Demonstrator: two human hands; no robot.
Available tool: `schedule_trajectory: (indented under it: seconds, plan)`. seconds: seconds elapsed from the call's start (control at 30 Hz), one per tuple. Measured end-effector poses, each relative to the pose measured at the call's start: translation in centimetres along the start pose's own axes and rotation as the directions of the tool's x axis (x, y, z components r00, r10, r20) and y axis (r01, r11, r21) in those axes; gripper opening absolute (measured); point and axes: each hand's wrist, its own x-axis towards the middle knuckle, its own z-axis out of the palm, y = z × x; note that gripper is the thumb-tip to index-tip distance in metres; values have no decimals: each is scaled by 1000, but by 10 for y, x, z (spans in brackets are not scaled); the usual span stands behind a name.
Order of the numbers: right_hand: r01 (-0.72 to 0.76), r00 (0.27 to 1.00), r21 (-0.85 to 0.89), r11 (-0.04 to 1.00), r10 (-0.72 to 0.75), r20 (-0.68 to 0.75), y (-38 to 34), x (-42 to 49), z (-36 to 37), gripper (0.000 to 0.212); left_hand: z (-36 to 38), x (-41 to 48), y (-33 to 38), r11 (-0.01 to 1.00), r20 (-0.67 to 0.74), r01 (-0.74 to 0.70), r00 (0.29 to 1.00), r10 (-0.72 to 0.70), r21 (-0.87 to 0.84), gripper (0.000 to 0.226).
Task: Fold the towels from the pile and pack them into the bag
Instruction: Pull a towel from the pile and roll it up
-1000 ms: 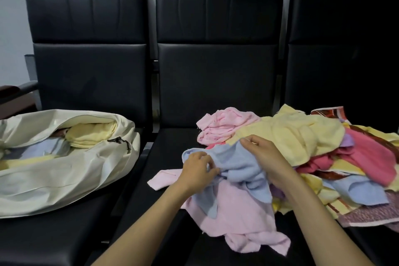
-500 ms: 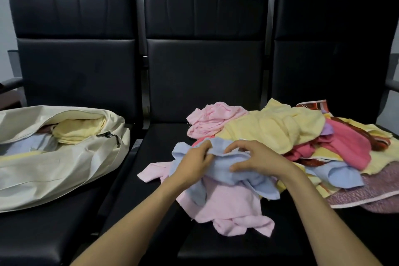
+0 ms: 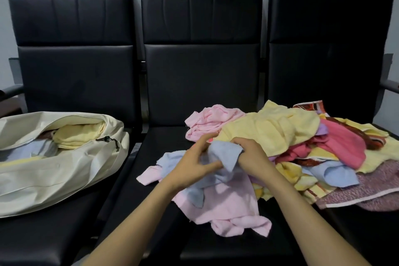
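A pile of towels (image 3: 302, 149) in yellow, pink, red and blue covers the middle and right seats. Its near-left edge holds a light blue towel (image 3: 224, 153), bunched up over a pale pink towel (image 3: 228, 203). My left hand (image 3: 194, 166) grips the blue towel from the left, and my right hand (image 3: 252, 157) grips it from the right, the two hands close together. A cream bag (image 3: 64, 170) lies open on the left seat with folded yellow and blue towels inside.
Three black padded chairs (image 3: 200, 71) stand in a row against a grey wall. Metal armrests show at the far left (image 3: 10, 90) and far right (image 3: 390, 86). Bare black seat (image 3: 164, 142) lies between the bag and the pile.
My hands have drawn closer together on the blue towel, bunching and lifting part of it. The camera has tilted, so the chairs and pile sit lower in view.
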Motion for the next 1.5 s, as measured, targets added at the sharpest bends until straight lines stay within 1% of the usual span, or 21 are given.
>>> schedule_trajectory:
  seconds: [0.07,0.13,0.2,0.27,0.33,0.37,0.43,0.5,0.53,0.57,0.63,0.7,0.77,0.87,0.93,1.0,1.1,1.2,1.33,1.4,1.5]
  plan:
    - [-20,1000,-175,984,20,-5,-2,5,2,15,6,1,5,999,-102,-18,994,22,36,31]
    - [1,999,31,1000,-3,55,-3,5,-3,19,1,3,7,998,-251,-55,966,56,14,6]
    - [-4,978,169,986,-31,206,0,-1,-11,25,-8,4,12,985,-384,-94,923,33,-142,9]
    - [13,958,-96,995,15,287,8,-4,-15,13,-20,5,17,953,-488,-121,872,-32,-277,15]
    - [22,991,-423,906,38,132,17,1,-17,14,-34,7,16,919,-554,-56,812,-185,-390,18]
    - [-17,999,-425,905,37,39,18,4,-18,19,-41,8,10,912,-562,21,782,-270,-410,18]
    - [-58,995,-121,991,47,-92,16,6,-24,23,-55,9,-8,930,-527,307,767,-367,-202,13]
    - [-32,992,236,971,59,-109,7,2,-30,21,-57,3,-25,813,-388,534,818,-425,234,18]
    - [-19,996,336,942,49,-80,3,0,-30,22,-54,1,-28,781,-313,513,853,-418,356,27]
    - [-11,999,378,926,26,-34,-3,-3,-29,24,-49,-2,-28,816,-250,451,890,-381,362,39]
    - [13,997,387,922,-43,68,-10,-6,-22,24,-36,-6,-12,957,-119,225,971,-206,184,63]
    - [23,988,415,909,-83,129,-14,-9,-18,25,-23,-6,3,998,28,34,999,-36,60,82]
    - [43,986,460,887,-112,124,-19,-11,-19,25,-10,-3,4,987,150,-86,986,65,137,80]
    - [113,971,414,903,-188,145,-15,-11,-27,18,-6,-1,-1,950,92,-74,995,48,302,43]
    - [142,958,248,958,-196,211,-8,-10,-33,9,-17,0,2,930,25,-5,1000,-5,366,28]
    - [112,938,8,994,-108,328,1,-11,-32,32,-32,-3,5,867,144,54,979,-144,496,27]
    - [98,864,-321,942,80,498,10,-16,-18,38,-38,-17,6,685,309,131,821,-480,716,36]
    - [148,872,-456,877,102,479,18,-13,-4,36,-32,-18,2,604,218,119,863,-455,788,21]
    - [203,934,-372,906,-65,353,18,-5,5,18,-38,-11,-21,646,29,180,954,-299,742,22]
    - [89,967,-210,974,-34,253,16,-4,7,10,-42,-9,-25,773,-79,262,961,-266,578,12]
    - [-17,977,2,1000,16,213,13,-2,7,22,-42,-8,-16,914,-102,301,954,-283,273,15]
